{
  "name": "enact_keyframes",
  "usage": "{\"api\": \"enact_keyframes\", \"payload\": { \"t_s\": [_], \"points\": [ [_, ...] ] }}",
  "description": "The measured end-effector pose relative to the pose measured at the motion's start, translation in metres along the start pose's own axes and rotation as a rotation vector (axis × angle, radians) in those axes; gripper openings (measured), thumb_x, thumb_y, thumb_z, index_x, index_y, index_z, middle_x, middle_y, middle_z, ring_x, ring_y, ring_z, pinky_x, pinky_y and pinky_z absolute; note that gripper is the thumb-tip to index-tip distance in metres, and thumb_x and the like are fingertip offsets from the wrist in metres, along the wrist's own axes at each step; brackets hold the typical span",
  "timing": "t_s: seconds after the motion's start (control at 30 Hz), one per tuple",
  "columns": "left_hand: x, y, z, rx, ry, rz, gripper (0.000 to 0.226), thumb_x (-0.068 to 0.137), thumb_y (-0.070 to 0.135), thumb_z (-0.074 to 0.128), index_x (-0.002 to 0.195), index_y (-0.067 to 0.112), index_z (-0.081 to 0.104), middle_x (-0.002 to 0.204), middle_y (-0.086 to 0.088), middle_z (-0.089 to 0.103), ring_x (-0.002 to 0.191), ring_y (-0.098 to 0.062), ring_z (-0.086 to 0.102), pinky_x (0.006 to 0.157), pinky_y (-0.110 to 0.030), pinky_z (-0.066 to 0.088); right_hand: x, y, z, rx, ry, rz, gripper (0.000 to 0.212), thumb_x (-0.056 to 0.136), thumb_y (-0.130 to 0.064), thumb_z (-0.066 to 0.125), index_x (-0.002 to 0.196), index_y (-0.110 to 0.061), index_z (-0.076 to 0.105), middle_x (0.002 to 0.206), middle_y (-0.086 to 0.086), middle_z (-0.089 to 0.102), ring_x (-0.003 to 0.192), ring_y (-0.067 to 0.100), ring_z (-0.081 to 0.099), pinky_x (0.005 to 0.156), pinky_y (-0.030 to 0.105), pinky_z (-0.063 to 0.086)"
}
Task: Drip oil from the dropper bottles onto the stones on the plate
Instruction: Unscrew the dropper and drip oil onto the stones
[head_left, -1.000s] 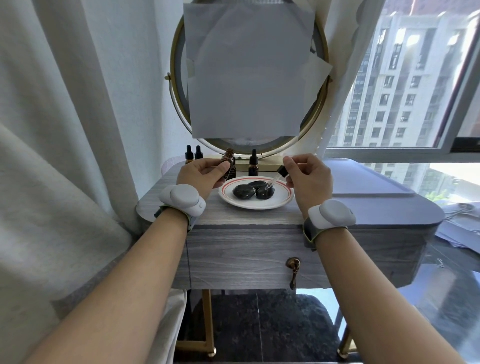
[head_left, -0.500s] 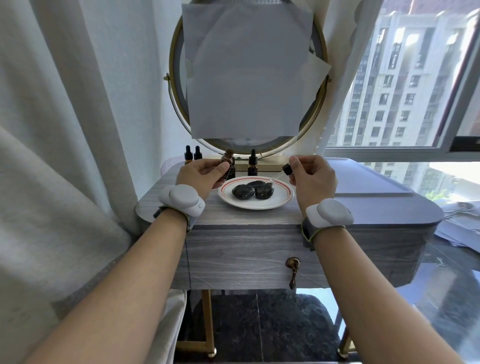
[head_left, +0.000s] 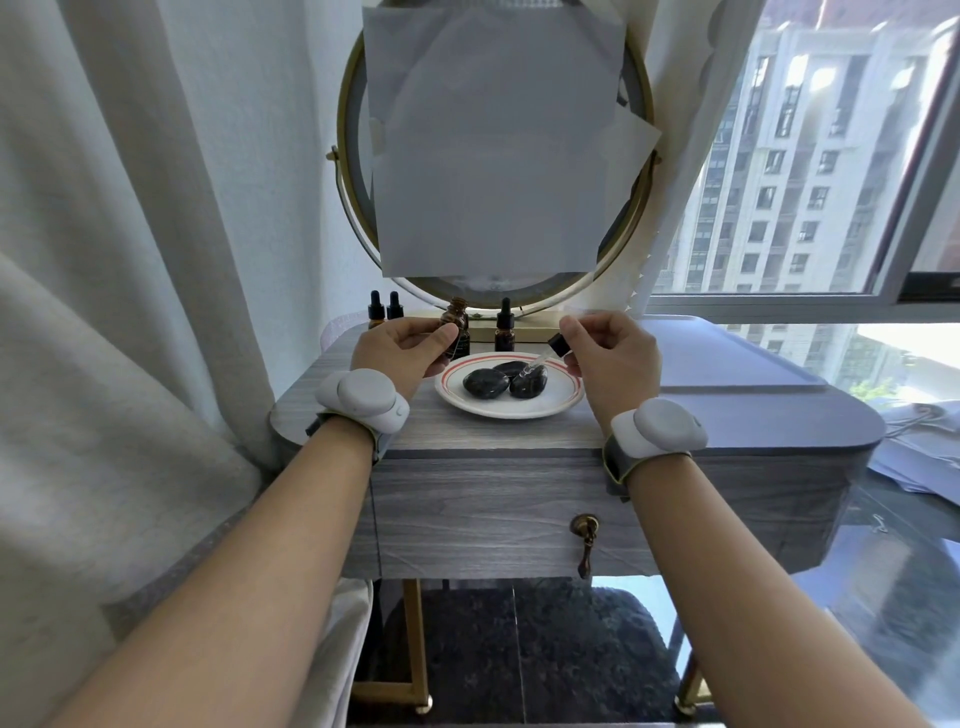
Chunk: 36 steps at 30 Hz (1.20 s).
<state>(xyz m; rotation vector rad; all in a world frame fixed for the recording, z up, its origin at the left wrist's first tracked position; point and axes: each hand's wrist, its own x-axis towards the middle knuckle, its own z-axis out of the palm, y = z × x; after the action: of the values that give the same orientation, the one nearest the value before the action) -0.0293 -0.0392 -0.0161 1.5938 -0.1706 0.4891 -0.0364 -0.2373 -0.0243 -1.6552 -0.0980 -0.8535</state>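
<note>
While my right hand (head_left: 613, 358) pinches the black rubber bulb of the dropper (head_left: 558, 344) between thumb and fingertips, the clear glass pipette slants down and to the left. Its tip is at the top of the right-most stone; I cannot tell whether it touches. My left hand (head_left: 400, 351) is curled round the open bottle (head_left: 458, 325), a small brown glass one with a dark label, held upright just behind the plate's left edge.

Three stones (head_left: 485, 383) lie close together in the middle of the plate (head_left: 519, 413). They are smooth, rounded, glossy and black, two in front and one behind. The plate is white and shallow, with a thin red ring near its rim, and sits on the table between my hands.

Just behind the plate stands a capped bottle (head_left: 504, 332), brown with a black dropper top. A pair of bottles (head_left: 376, 310) of the same kind stands at the back left corner, partly hidden by my left hand. Padded grey wrist bands (head_left: 361, 400) sit on both my wrists.

Beyond them rises a round, gold-framed mirror (head_left: 345, 156), its face covered by sheets of paper (head_left: 493, 145). The table (head_left: 493, 499) is grey wood grain with rounded corners and a brass drawer pull (head_left: 586, 540). A pale woven curtain (head_left: 104, 260) hangs on the left, and a window (head_left: 805, 156) on the right.
</note>
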Motion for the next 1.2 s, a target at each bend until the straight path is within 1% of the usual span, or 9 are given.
{"api": "enact_keyframes", "payload": {
  "t_s": [0.13, 0.23, 0.33, 0.47, 0.57, 0.73, 0.87, 1.03, 1.2],
  "points": [
    [0.0007, -0.0003, -0.0003, 0.003, 0.002, 0.0, 0.008, 0.083, 0.02, 0.068, 0.091, 0.018, 0.067, 0.076, 0.004, 0.069, 0.054, -0.001, 0.064, 0.058, -0.012, 0.053, -0.0005, -0.0009, 0.0003, -0.02, 0.019, 0.02, 0.014, 0.085, -0.029, 0.068, 0.072, -0.027, 0.063, 0.067, -0.007, 0.068, 0.064, 0.017, 0.067, 0.074, 0.042, 0.059],
    [0.0003, -0.0005, -0.0004, 0.003, 0.001, 0.0, 0.008, 0.083, 0.021, 0.068, 0.09, 0.019, 0.067, 0.077, 0.003, 0.069, 0.055, -0.001, 0.064, 0.059, -0.013, 0.054, -0.0001, 0.0003, -0.0002, -0.052, 0.037, 0.032, 0.01, 0.085, -0.028, 0.067, 0.079, -0.021, 0.066, 0.071, -0.003, 0.069, 0.07, 0.019, 0.067, 0.076, 0.043, 0.058],
    [-0.0002, -0.0002, -0.0004, 0.006, -0.001, -0.002, 0.006, 0.083, 0.021, 0.069, 0.088, 0.021, 0.067, 0.077, 0.004, 0.069, 0.055, -0.001, 0.064, 0.058, -0.012, 0.053, 0.0009, 0.0018, -0.0004, -0.064, 0.071, 0.053, 0.013, 0.085, -0.029, 0.066, 0.083, -0.016, 0.068, 0.075, -0.001, 0.07, 0.073, 0.02, 0.067, 0.077, 0.042, 0.058],
    [-0.0005, -0.0001, -0.0008, 0.007, 0.0, -0.004, 0.006, 0.082, 0.022, 0.069, 0.088, 0.021, 0.067, 0.077, 0.004, 0.069, 0.056, -0.002, 0.064, 0.058, -0.012, 0.053, 0.0024, 0.0029, -0.0003, -0.059, 0.124, 0.083, 0.017, 0.084, -0.032, 0.066, 0.082, -0.015, 0.069, 0.073, 0.0, 0.07, 0.072, 0.021, 0.067, 0.078, 0.042, 0.057],
    [-0.0006, 0.0005, -0.0003, 0.008, -0.002, -0.004, 0.006, 0.082, 0.021, 0.069, 0.089, 0.021, 0.066, 0.077, 0.005, 0.069, 0.055, -0.001, 0.064, 0.058, -0.012, 0.053, 0.0026, 0.003, -0.0001, -0.06, 0.138, 0.073, 0.018, 0.086, -0.033, 0.066, 0.084, -0.016, 0.068, 0.076, 0.001, 0.071, 0.073, 0.022, 0.068, 0.078, 0.044, 0.057],
    [-0.0005, 0.0013, 0.0, 0.005, 0.002, -0.006, 0.006, 0.083, 0.02, 0.069, 0.088, 0.021, 0.066, 0.076, 0.005, 0.068, 0.054, -0.001, 0.063, 0.057, -0.011, 0.053, 0.0024, 0.0025, -0.0005, -0.031, 0.148, 0.057, 0.017, 0.086, -0.034, 0.067, 0.086, -0.017, 0.067, 0.077, -0.001, 0.071, 0.068, 0.019, 0.068, 0.074, 0.043, 0.058],
    [0.0, 0.0, 0.0003, 0.012, 0.0, -0.006, 0.008, 0.083, 0.021, 0.068, 0.09, 0.02, 0.067, 0.077, 0.004, 0.069, 0.054, -0.001, 0.064, 0.057, -0.011, 0.053, 0.0012, 0.0018, -0.0008, -0.026, 0.136, 0.038, 0.017, 0.087, -0.034, 0.067, 0.086, -0.017, 0.067, 0.075, -0.001, 0.071, 0.065, 0.017, 0.068, 0.073, 0.041, 0.059],
    [0.0006, -0.0007, 0.0002, -0.004, 0.004, -0.009, 0.01, 0.083, 0.019, 0.068, 0.093, 0.018, 0.067, 0.077, 0.003, 0.068, 0.054, -0.001, 0.064, 0.058, -0.012, 0.053, 0.0001, 0.0005, -0.0017, -0.04, 0.077, 0.014, 0.011, 0.087, -0.034, 0.066, 0.084, -0.024, 0.063, 0.073, -0.007, 0.068, 0.066, 0.014, 0.068, 0.076, 0.036, 0.059],
    [0.0004, 0.0, 0.0007, -0.005, 0.005, -0.012, 0.011, 0.084, 0.018, 0.068, 0.095, 0.016, 0.066, 0.078, 0.002, 0.068, 0.055, -0.003, 0.064, 0.058, -0.011, 0.053, -0.0007, -0.001, -0.0015, -0.025, -0.002, 0.001, 0.011, 0.086, -0.033, 0.069, 0.08, -0.025, 0.063, 0.072, -0.008, 0.069, 0.063, 0.012, 0.067, 0.071, 0.034, 0.06]
  ]
}}
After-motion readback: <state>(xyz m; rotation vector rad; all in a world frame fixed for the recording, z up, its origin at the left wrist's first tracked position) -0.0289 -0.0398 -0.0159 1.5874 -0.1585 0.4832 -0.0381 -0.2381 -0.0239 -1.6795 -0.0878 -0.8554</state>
